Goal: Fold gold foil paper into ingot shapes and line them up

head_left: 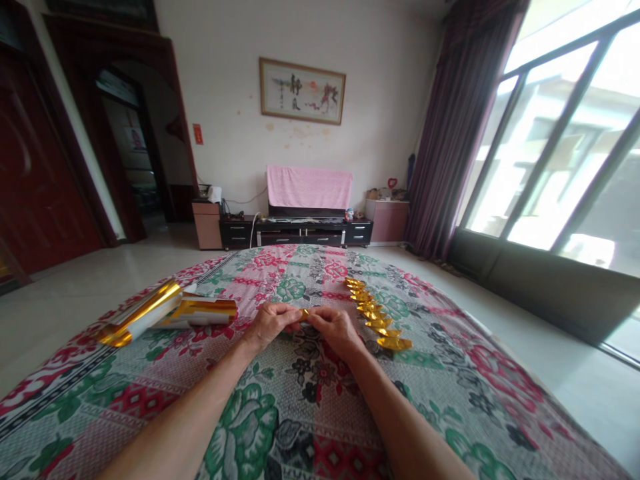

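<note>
My left hand [270, 325] and my right hand [336, 328] meet over the flowered cloth [280, 400], fingers pinched together on a small piece of gold foil paper [304, 313] held between them. Only a sliver of the foil shows between the fingertips. Just right of my right hand runs a row of several folded gold paper pieces [376, 315], laid one after another on the cloth. A stack of gold foil sheets [167, 312], partly curled, lies to the left of my left hand.
The cloth covers a wide surface that drops off to a tiled floor [75, 287] on both sides. A low TV cabinet [300, 232] with a pink towel stands at the far wall. Large windows [565, 147] and a dark curtain are at right.
</note>
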Tool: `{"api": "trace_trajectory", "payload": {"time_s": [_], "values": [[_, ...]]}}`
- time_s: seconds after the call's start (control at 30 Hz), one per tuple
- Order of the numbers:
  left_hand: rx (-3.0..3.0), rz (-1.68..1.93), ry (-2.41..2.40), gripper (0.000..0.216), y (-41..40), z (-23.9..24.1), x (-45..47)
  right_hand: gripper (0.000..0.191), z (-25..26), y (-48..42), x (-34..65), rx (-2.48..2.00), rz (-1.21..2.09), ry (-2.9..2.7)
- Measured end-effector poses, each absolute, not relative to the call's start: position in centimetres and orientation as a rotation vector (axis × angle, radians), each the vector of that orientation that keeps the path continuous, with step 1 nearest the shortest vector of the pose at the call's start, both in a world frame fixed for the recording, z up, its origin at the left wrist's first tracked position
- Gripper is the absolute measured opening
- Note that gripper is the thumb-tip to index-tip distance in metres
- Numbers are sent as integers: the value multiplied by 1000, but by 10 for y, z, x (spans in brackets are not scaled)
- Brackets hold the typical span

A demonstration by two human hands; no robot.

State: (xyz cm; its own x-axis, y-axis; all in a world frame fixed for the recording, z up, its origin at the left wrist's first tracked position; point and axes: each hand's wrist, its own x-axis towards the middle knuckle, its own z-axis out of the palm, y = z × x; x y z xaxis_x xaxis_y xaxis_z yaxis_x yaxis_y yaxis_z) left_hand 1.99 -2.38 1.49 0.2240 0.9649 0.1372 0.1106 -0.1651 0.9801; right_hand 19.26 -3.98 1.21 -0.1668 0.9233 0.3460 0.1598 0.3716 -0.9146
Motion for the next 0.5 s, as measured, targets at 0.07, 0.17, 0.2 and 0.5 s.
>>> {"api": "trace_trajectory", "payload": {"time_s": [0.07,0.17,0.2,0.5], "values": [[1515,1090,1060,30,-24,15,20,25,13,-40,192,-993,939,-1587],[1514,1090,1064,31,-24,15,20,26,13,-40,192,-996,969,-1563],[1513,1087,1069,32,-24,15,21,26,13,-40,192,-995,981,-1559],[1391,1139,1073,34,-27,21,19,39,20,-44,194,-868,1239,-1290]]}}
